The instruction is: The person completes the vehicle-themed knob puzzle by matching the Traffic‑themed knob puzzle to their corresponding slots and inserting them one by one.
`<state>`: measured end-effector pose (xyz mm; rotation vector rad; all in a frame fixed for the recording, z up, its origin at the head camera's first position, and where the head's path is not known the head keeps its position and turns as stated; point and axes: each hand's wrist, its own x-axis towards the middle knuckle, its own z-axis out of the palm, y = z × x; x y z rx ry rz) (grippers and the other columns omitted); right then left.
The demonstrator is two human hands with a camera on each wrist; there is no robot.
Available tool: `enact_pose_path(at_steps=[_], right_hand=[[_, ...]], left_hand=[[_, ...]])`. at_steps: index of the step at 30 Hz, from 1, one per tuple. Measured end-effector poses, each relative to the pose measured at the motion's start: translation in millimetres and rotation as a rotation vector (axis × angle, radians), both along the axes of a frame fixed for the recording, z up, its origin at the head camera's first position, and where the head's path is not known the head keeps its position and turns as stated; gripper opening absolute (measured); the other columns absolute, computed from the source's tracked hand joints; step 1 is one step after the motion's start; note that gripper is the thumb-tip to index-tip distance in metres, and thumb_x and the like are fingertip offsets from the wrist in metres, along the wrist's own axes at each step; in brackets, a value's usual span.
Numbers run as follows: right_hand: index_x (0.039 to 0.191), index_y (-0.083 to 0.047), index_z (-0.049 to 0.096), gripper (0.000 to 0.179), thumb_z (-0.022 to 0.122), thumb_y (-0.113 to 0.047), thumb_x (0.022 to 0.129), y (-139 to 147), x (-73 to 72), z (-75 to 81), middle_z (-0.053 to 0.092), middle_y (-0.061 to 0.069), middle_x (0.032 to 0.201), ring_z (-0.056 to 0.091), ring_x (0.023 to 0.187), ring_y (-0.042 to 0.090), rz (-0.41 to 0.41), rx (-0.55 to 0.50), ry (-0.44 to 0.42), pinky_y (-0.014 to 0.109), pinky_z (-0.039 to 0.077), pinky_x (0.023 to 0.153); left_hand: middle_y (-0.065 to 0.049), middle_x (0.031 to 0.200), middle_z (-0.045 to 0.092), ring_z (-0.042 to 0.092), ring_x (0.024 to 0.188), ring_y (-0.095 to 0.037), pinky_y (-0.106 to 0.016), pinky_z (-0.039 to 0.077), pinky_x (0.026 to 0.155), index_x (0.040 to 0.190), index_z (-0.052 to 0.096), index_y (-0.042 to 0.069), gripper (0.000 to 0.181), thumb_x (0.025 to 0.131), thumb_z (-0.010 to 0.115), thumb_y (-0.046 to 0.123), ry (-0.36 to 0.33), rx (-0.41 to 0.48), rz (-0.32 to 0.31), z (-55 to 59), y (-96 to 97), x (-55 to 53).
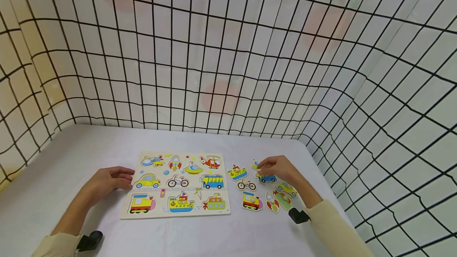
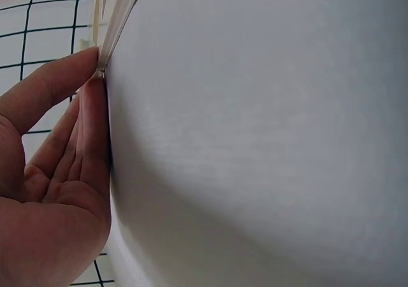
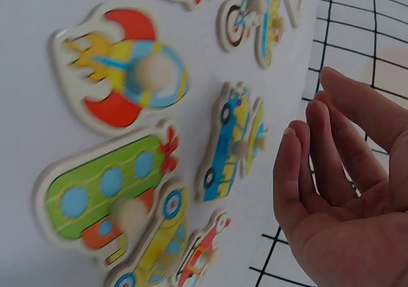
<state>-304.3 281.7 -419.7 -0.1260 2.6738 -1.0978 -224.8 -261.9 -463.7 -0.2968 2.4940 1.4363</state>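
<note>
A flat wooden puzzle board [image 1: 162,190] printed with vehicles lies on the table. At its left edge my left hand [image 1: 108,181] rests low, its fingertips and thumb touching the side; the left wrist view shows the board edge-on at those tips. To the right of the board, my right hand [image 1: 277,167] hovers with loosely bent fingers over a bus piece [image 1: 268,179] and a flying saucer piece [image 1: 254,165]. Nothing sits between its fingers in the right wrist view. Small round knobs stand on the pieces, such as the rocket piece [image 3: 124,83].
Around the right hand lie a boat piece [image 1: 237,172], a bicycle piece [image 1: 246,186], a train piece [image 1: 250,201], a car piece [image 1: 287,188] and a submarine piece [image 3: 95,191]. A helicopter piece [image 3: 201,249] is beside the car. Black wire mesh [image 1: 200,70] surrounds the white table [image 1: 200,237].
</note>
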Motion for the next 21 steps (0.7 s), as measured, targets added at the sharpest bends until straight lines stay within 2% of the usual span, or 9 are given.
enact_pose_path(at_steps=[5,9,13,18,21], right_hand=[[0.106,-0.01,0.077,0.022,0.079,-0.022,0.087,15.6,7.3,-5.0,0.077,0.001,0.101,0.066,0.088,0.018,0.016,0.026,-0.011,0.041,0.053,0.085],[0.106,-0.01,0.077,0.022,0.079,-0.021,0.087,26.1,12.1,-8.2,0.076,0.003,0.108,0.066,0.09,0.017,0.051,0.03,-0.055,0.036,0.056,0.083],[0.104,-0.011,0.078,0.022,0.08,-0.022,0.086,34.0,16.4,-9.9,0.076,0.002,0.103,0.065,0.089,0.016,0.134,0.051,-0.111,0.031,0.054,0.08],[0.103,-0.009,0.076,0.021,0.08,-0.018,0.085,41.1,21.6,-12.1,0.076,0.003,0.093,0.066,0.082,0.018,0.248,0.034,-0.182,0.032,0.054,0.075],[0.101,-0.008,0.076,0.019,0.081,-0.016,0.084,42.9,23.4,-13.6,0.076,0.003,0.091,0.067,0.082,0.018,0.284,0.03,-0.213,0.032,0.054,0.076]], left_hand=[[-0.013,0.117,0.072,0.061,0.107,-0.029,-0.052,0.049,0.096,0.137,0.059,0.001,0.066,0.079,0.084,0.019,-0.002,-0.012,-0.003,0.3,0.7,-1.9],[-0.015,0.12,0.071,0.061,0.109,-0.03,-0.056,0.047,0.099,0.137,0.058,0.0,0.067,0.079,0.084,0.02,-0.01,-0.003,0.002,0.5,1.5,-2.3],[-0.014,0.119,0.071,0.061,0.108,-0.03,-0.054,0.048,0.098,0.137,0.058,0.0,0.068,0.078,0.084,0.02,-0.013,-0.007,0.004,1.7,1.7,-0.9],[-0.016,0.12,0.071,0.062,0.109,-0.031,-0.055,0.047,0.098,0.138,0.058,-0.001,0.067,0.079,0.083,0.019,-0.007,-0.008,0.0,1.8,0.8,0.1],[-0.016,0.12,0.071,0.062,0.109,-0.03,-0.055,0.047,0.098,0.137,0.058,-0.001,0.067,0.079,0.084,0.019,-0.006,-0.005,0.0,1.0,0.2,0.4]])
